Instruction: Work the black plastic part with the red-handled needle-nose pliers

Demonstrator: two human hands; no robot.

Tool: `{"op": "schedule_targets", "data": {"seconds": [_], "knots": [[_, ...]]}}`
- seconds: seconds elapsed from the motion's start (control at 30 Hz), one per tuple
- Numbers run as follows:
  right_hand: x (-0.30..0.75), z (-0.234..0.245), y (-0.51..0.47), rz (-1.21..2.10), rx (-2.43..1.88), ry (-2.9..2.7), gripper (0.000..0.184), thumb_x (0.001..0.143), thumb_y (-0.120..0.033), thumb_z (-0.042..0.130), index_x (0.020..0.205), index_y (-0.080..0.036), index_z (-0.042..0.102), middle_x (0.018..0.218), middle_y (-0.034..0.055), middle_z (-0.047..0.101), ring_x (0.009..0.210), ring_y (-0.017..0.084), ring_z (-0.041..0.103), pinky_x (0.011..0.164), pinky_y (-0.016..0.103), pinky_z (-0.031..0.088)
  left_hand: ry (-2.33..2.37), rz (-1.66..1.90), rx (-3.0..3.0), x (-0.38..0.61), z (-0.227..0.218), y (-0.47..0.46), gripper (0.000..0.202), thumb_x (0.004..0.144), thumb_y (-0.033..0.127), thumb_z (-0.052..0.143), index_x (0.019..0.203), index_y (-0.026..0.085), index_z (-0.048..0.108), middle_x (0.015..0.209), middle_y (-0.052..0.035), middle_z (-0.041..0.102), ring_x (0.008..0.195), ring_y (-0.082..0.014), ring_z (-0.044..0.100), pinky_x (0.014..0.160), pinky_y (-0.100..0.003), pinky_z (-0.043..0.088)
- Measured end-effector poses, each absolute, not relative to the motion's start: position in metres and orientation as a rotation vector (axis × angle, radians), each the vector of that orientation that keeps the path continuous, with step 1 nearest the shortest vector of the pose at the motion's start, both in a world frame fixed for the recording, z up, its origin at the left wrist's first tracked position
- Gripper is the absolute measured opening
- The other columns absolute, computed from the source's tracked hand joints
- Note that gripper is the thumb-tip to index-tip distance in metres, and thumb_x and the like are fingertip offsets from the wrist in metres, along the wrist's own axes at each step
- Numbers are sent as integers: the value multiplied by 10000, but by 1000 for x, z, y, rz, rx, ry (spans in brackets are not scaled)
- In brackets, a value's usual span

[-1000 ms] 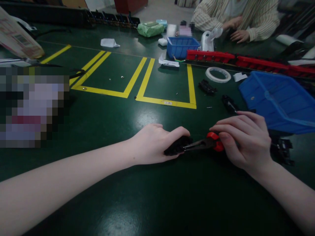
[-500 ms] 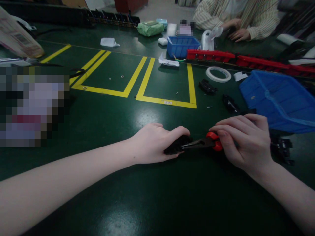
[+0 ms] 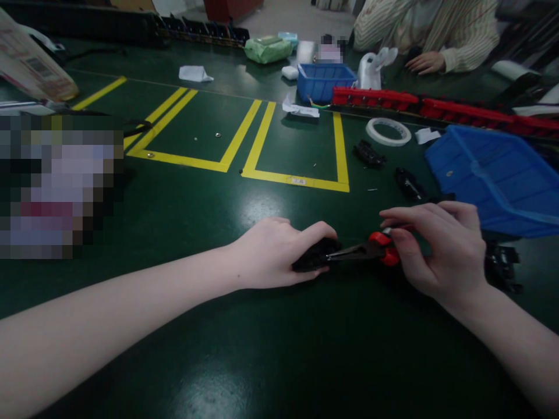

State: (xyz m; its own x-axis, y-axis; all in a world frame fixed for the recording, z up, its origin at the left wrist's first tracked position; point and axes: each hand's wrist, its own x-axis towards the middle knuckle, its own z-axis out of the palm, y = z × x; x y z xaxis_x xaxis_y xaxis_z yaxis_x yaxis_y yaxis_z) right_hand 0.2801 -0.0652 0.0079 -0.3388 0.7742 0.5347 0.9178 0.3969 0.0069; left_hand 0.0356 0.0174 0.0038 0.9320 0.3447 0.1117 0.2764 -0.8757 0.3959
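Observation:
My left hand (image 3: 279,253) is closed around a black plastic part (image 3: 312,256) just above the green table (image 3: 196,343). Red-handled needle-nose pliers (image 3: 371,250) lie in the grip of my right hand (image 3: 441,250), between thumb and fingers. The tips of their jaws meet the right end of the black part; whether they pinch anything there is too small to tell. Much of the black part is hidden by my left fingers, and the handle ends by my right hand.
Right of my right hand stands a blue bin (image 3: 498,180), with black parts (image 3: 408,183) near it. A white tape roll (image 3: 388,131), a red strip (image 3: 375,98) and a small blue basket (image 3: 325,81) lie farther back. A person in a striped sleeve (image 3: 471,41) sits opposite.
My right fingers have loosened and lifted a little, showing more of the red handles. The pliers have shifted slightly right. Opposite, one of the person's hands has moved out of sight.

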Motion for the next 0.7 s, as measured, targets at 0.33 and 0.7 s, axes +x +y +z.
{"op": "schedule_targets", "data": {"seconds": [0.33, 0.7], "knots": [[276, 7, -66, -451, -1437, -2218, 134, 873, -175, 477, 987, -193, 545, 787, 59, 675, 673, 209, 617, 720, 428, 378, 426, 260, 2704, 34, 4, 18, 372, 880, 348, 549, 1202, 211, 421, 853, 15, 695, 583, -139, 611, 559, -228, 399], [282, 5, -64, -478, -1417, -2167, 130, 888, -212, 466, 988, -196, 546, 760, 39, 665, 636, 195, 612, 728, 433, 372, 442, 288, 2685, 36, 3, 18, 356, 892, 382, 550, 1184, 206, 446, 812, 20, 689, 576, -140, 612, 547, -224, 401]]}}
